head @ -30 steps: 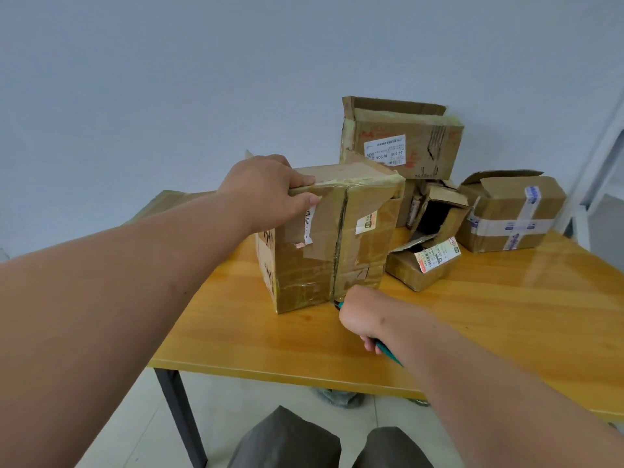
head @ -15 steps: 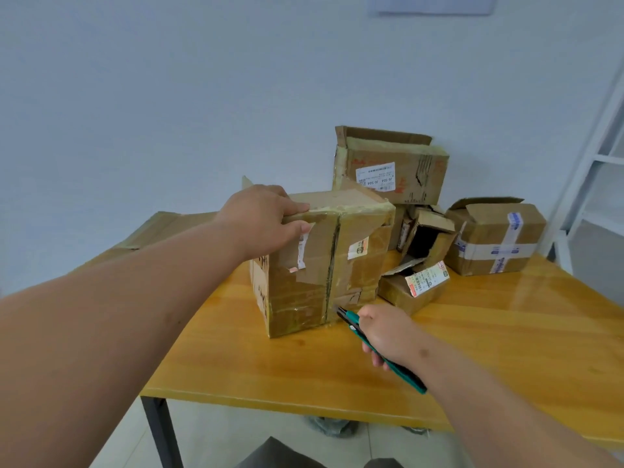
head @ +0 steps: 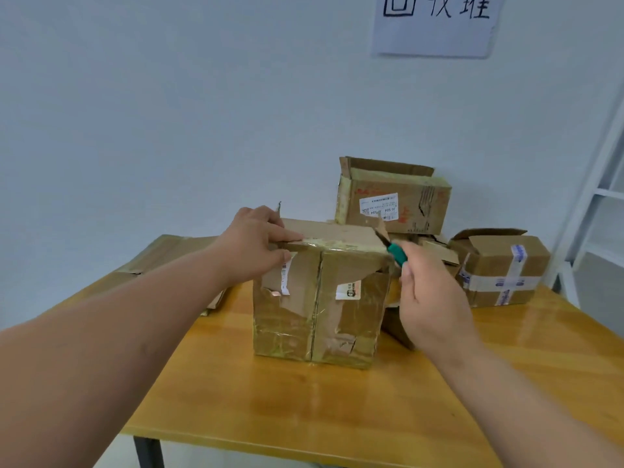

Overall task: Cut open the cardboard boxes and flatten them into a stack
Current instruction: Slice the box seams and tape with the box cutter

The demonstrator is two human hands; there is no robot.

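Note:
A taped brown cardboard box [head: 317,305] stands upright in the middle of the wooden table [head: 304,410]. My left hand [head: 256,244] grips its top left edge, fingers over the top flap. My right hand [head: 429,298] holds a green-handled utility knife [head: 391,249], whose blade touches the box's top right corner. Flattened cardboard [head: 162,255] lies at the table's far left, partly hidden by my left arm.
Behind the box, an open-topped box [head: 395,201] sits on a pile of smaller ones. A box with white and blue tape [head: 503,268] stands at the right. A white shelf frame [head: 594,197] rises past the table's right edge. A paper sign [head: 435,21] hangs on the wall.
My right hand rose with the knife from the bottom of the box's front seam to its top right corner. The left hand kept its hold on the box top.

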